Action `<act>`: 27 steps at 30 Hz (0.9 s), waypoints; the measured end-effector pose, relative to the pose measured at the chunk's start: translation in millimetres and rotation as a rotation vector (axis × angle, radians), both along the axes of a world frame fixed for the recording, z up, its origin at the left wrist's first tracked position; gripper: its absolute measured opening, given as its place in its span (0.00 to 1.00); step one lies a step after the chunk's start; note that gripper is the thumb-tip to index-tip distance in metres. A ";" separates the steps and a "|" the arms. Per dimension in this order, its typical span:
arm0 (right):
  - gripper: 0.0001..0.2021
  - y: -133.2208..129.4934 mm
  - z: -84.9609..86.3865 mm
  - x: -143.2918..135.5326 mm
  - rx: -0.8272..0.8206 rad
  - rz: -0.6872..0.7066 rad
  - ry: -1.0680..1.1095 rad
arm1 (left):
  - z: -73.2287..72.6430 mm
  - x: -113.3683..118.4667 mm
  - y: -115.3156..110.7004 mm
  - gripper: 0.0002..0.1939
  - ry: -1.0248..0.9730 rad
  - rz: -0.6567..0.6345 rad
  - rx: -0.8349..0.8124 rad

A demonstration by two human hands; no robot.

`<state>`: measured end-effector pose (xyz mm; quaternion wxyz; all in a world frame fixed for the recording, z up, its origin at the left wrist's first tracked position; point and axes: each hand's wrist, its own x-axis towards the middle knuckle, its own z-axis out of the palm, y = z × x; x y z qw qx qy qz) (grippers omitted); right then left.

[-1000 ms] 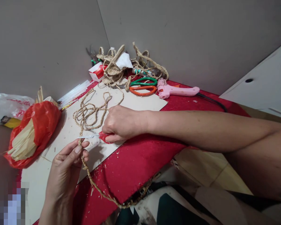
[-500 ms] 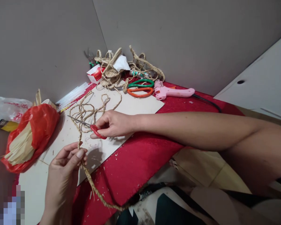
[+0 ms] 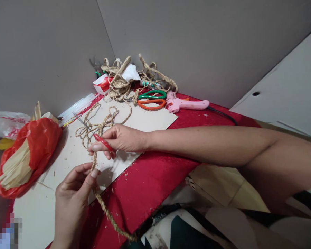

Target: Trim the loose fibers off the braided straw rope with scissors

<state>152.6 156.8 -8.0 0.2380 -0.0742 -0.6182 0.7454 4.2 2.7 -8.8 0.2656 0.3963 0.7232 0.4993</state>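
Pinching with left hand [image 3: 73, 195]: gripping braided cord [image 3: 110, 218] between thumb and fingers
Holding in right hand [image 3: 124, 138]: gripping red-handled scissors [image 3: 103, 141] above cord loops [image 3: 109, 119]
Cord loops: lying on white board [image 3: 35, 216]

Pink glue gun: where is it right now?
In the head view, the pink glue gun lies right of the green-and-orange-handled scissors, on the red cloth.

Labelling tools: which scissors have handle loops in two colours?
The green-and-orange-handled scissors, lying beside the pink plastic glue gun. The red-handled scissors in the right hand show only one handle colour.
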 end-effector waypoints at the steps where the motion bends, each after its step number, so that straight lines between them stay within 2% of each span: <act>1: 0.20 1.0 1.4 0.5 -0.017 -0.018 0.014 | -0.2 -1.4 0.8 0.12 -0.072 -0.014 -0.009; 6: 0.18 5.8 1.6 0.3 -0.044 -0.071 0.015 | 7.2 -0.8 5.9 0.10 -0.486 -0.127 -0.068; 9: 0.18 8.1 -2.3 -1.6 -0.030 -0.064 -0.007 | 13.7 0.4 7.4 0.10 -0.622 -0.153 -0.092; 16: 0.19 12.7 -1.9 0.0 -0.034 0.024 -0.054 | 16.8 2.5 6.7 0.11 -0.651 -0.071 -0.054; 20: 0.20 13.5 2.5 3.8 0.023 -0.037 -0.052 | 15.5 4.4 7.8 0.08 -0.527 0.064 0.058; 23: 0.19 11.2 3.2 7.6 0.249 -0.129 -0.038 | 13.7 3.0 8.5 0.09 -0.367 0.154 0.162; 27: 0.16 7.3 3.6 13.5 0.896 -0.259 -0.200 | 9.8 0.2 5.6 0.12 -0.078 0.255 0.213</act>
